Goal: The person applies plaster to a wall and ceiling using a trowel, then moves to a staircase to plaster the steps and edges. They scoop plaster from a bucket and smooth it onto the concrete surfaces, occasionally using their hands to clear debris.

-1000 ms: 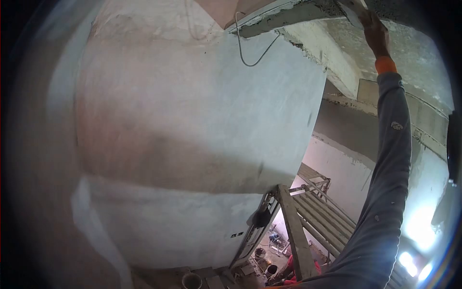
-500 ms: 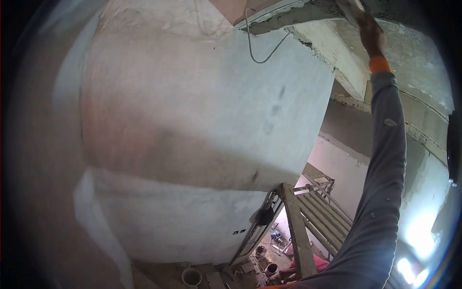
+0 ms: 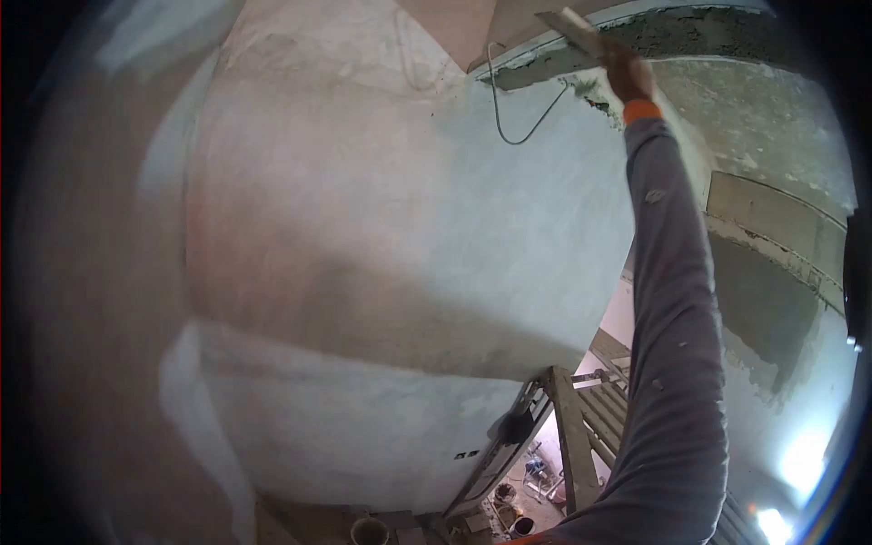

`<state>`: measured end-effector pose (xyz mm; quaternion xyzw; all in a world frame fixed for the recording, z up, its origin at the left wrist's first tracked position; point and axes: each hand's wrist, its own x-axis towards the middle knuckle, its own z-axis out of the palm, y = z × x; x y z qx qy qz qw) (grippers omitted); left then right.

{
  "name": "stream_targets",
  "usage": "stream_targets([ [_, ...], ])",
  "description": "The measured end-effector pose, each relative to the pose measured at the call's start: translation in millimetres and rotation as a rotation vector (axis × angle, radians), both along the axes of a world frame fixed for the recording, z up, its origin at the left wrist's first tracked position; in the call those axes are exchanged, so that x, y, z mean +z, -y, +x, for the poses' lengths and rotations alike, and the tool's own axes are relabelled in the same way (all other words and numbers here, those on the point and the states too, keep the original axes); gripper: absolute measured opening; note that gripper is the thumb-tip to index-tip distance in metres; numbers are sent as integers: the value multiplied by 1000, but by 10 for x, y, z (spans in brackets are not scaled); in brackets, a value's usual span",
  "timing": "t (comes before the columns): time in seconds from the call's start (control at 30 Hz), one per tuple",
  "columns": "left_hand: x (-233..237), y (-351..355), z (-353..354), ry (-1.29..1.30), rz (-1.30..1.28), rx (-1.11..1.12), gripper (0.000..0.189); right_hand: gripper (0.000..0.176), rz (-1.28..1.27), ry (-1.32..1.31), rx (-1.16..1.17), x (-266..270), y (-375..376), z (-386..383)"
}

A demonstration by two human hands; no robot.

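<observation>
My right hand (image 3: 627,74) is raised high at the upper right, its fingers closed round a plastering trowel (image 3: 574,33). The trowel's flat blade points up and left, overlapping the ceiling beam's edge in this view. Rough, damp-looking grey plaster (image 3: 718,34) covers the beam behind and to the right of the hand. A bent wire (image 3: 518,143) hangs in a loop left of my wrist. The grey sleeve (image 3: 672,300) carries dried splashes and ends in an orange cuff. My left hand is out of view.
A large plastered wall (image 3: 391,218) fills the middle. Below right stand a slatted platform (image 3: 604,413) and an upright plank (image 3: 574,436). Far down on the floor are buckets (image 3: 370,530) and scattered tools. Bright light (image 3: 775,525) shines at the lower right.
My right hand and the trowel have moved left along the beam, toward the wire loop. The camera view has shifted slightly, so the wall appears lower and further right.
</observation>
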<state>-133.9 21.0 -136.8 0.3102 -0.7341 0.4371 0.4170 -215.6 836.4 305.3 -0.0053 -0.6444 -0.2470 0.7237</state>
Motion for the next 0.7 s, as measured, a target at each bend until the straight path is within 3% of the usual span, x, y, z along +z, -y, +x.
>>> stream_targets([
  [0.03, 3, -12, 7, 5, 15, 6, 70, 34, 11, 62, 57, -39, -27, -109],
  [0.1, 16, -42, 24, 16, 36, 14, 70, 32, 18, 72, 43, -666, 462, -99],
  [0.17, 52, -24, 27, 11, 20, -17, 69, 33, -65, 129, 267, -1310, 827, -148],
  [0.2, 7, -14, 18, 3, 30, -35, 69, 37, 81, 33, 351, -1645, 731, -459],
  [0.27, -44, 127, 46, 4, 234, -314, 69, 42, -395, 491, 529, -2652, 1114, -707],
  [0.3, -70, 174, 37, 18, 336, -459, 69, 42, 246, 408, 248, -3405, 888, -1304],
  [0.33, -67, 148, 5, -5, 228, -339, 69, 44, 149, 772, 385, -3990, 1210, -1162],
  [0.37, -58, 115, -8, -29, 118, -214, 68, 35, 149, 911, 474, -4495, 1452, -1074],
  [0.4, -82, 101, -18, -51, 13, -89, 68, 37, 118, 933, 449, -4970, 1608, -976],
  [0.43, -163, 111, -47, -86, 0, -155, 67, 34, 83, 836, 584, -5372, 1704, -832],
  [0.5, -319, 157, -117, -155, -28, -280, 65, 33, -349, 1049, 604, -5591, 2093, -182],
  [0.57, -521, 166, -246, -214, -78, -435, 64, 31, -389, 1052, 579, -5863, 2146, 189],
  [0.63, -740, 162, -302, -195, -111, -509, 62, 28, -639, 1104, 559, -6046, 2149, 610],
  [0.7, -1050, 129, -334, -116, -109, -508, 60, 32, -545, 1030, 484, -6370, 1798, 907],
])
